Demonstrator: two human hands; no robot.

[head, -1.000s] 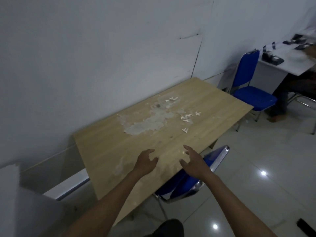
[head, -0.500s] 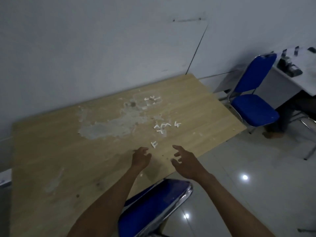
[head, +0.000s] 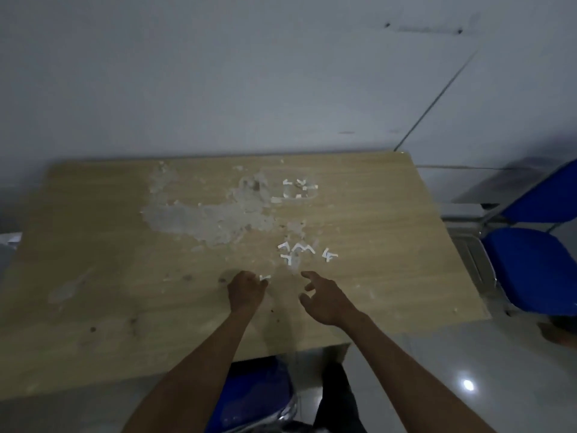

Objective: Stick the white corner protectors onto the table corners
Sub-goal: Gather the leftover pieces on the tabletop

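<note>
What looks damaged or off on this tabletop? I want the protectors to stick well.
The wooden table has a large grey patch across its middle where the surface layer looks peeled or scraped away. White corner protectors lie scattered loose beside it; the visible corners look bare.

No readable text, labels, brands or nos. anywhere. Table (head: 390, 214) top: only wood grain & a scuffed pale patch. White corner protectors (head: 296, 250) just beyond the fingers (head: 307, 275): blank as far as can be seen, too small & blurry for any print. Wall behind: bare, no signs.
</note>
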